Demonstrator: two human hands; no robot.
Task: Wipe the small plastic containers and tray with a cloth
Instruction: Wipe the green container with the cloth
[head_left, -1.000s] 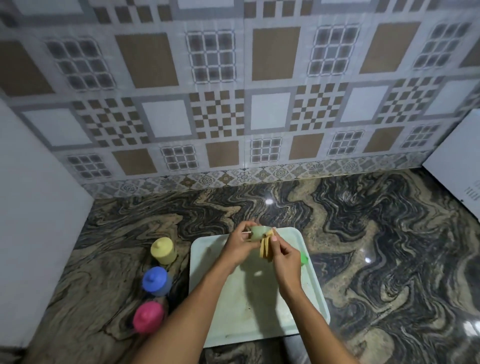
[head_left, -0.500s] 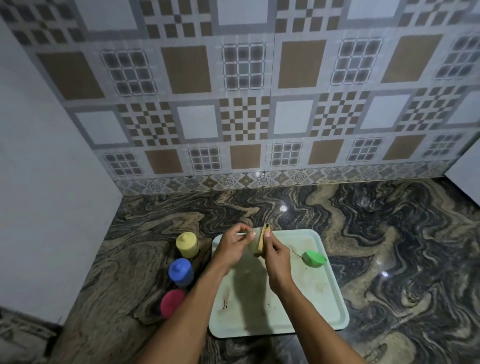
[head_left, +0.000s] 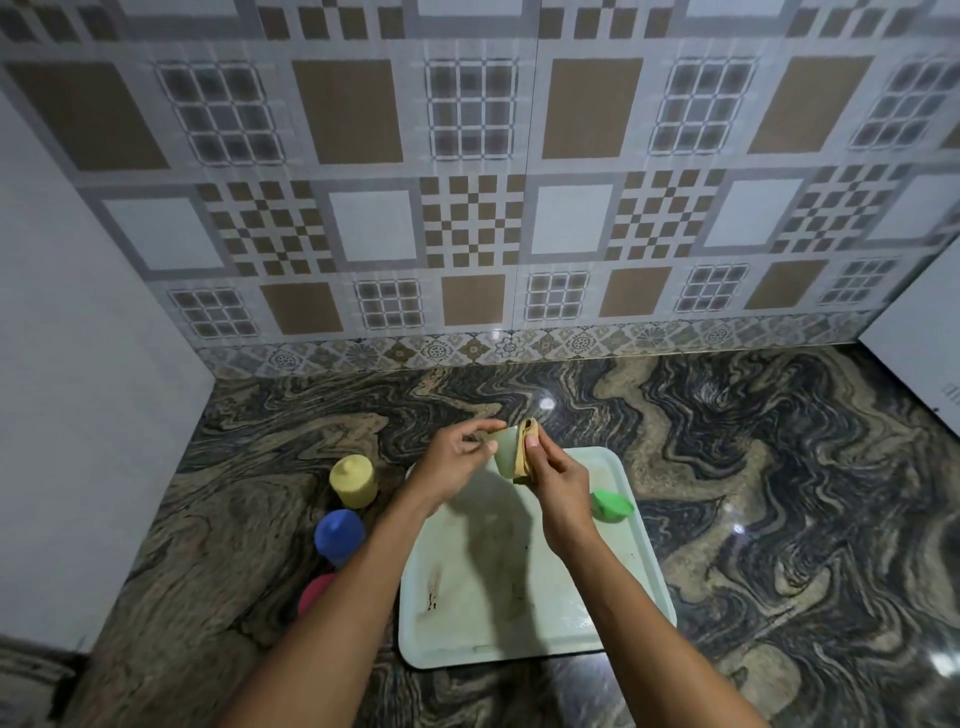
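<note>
Head view, left hand (head_left: 453, 465) grip round pale container (head_left: 503, 458), right hand (head_left: 563, 488) grip pinching cloth (head_left: 522, 457) against it

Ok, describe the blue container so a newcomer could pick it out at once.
Find the pale tray on the marbled countertop. Left of it, three small containers stand in a line toward the wall. The blue container is the middle one, between the yellow container nearer the wall and the pink container, half hidden by the left forearm.

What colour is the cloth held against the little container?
Tan-yellow. The right hand pinches the cloth against the container; the head view shows it.
</note>
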